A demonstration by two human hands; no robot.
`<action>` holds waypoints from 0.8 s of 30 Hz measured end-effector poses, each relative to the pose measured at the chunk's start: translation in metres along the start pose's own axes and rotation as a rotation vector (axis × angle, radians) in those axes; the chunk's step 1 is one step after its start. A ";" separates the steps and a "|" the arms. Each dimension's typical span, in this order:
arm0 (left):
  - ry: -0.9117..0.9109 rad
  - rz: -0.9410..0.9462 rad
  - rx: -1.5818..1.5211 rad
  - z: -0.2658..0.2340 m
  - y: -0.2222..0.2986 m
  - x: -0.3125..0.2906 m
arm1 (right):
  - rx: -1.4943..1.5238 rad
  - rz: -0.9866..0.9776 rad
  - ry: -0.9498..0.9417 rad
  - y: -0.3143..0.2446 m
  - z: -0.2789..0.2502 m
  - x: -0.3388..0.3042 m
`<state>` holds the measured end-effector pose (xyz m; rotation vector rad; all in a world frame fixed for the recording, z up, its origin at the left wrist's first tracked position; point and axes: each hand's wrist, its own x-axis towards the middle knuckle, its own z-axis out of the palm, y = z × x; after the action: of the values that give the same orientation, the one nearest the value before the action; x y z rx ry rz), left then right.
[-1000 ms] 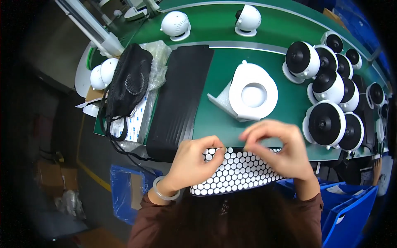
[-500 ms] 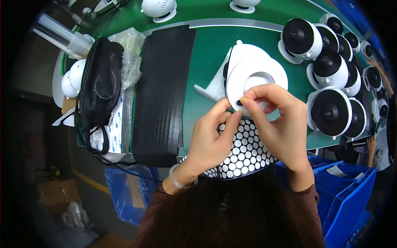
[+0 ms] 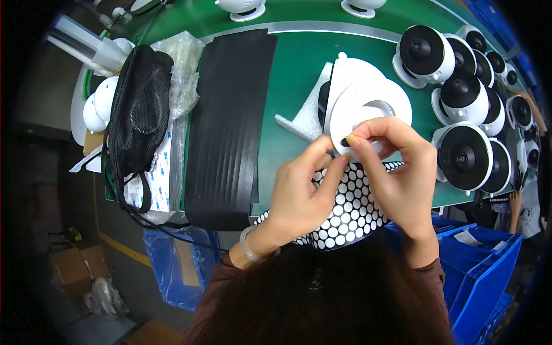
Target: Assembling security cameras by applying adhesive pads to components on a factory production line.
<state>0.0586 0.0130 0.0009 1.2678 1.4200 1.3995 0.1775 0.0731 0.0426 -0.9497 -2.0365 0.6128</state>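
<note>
A white round-bodied device point(image 3: 352, 70) lies tipped over on a piece of white foam point(image 3: 306, 118), its disc-shaped base point(image 3: 343, 115) turned up toward me. My right hand point(image 3: 399, 169) pinches thumb and forefinger at a small black round pad point(image 3: 345, 142) on the base's near rim. Opposite it, my left hand point(image 3: 307, 192) has its thumb and forefinger closed on that same rim, touching beside the pad. Below the fingers, partly hidden by both hands, is a black sheet covered with white dots point(image 3: 351, 210), hanging over the table's front edge.
Several white devices with black round faces point(image 3: 463, 158) crowd the right side. Black flat sheets point(image 3: 230, 126) lie left of centre, beside a black mesh pouch point(image 3: 140, 109) and bubble wrap point(image 3: 184, 75). Blue bins point(image 3: 477, 264) stand below the right edge. Another person's hand point(image 3: 516, 202) shows at far right.
The view has shifted slightly, so the table and things appear a little further right. Both hands keep their hold at the base's rim, with hardly any visible finger movement.
</note>
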 end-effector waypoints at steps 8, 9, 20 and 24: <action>0.030 0.020 0.004 0.000 -0.002 -0.002 | -0.021 -0.009 0.016 -0.003 0.004 -0.003; 0.019 0.037 0.026 -0.001 -0.002 -0.002 | -0.022 -0.008 0.015 -0.003 0.005 -0.004; 0.031 0.008 0.150 -0.009 0.005 -0.004 | 0.362 0.210 -0.063 0.001 -0.016 0.013; -0.009 -0.035 0.177 -0.011 0.014 0.000 | 0.150 -0.039 0.101 -0.003 -0.042 0.050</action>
<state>0.0501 0.0087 0.0160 1.3516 1.5808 1.2650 0.1898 0.1151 0.0912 -0.8347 -1.8873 0.6730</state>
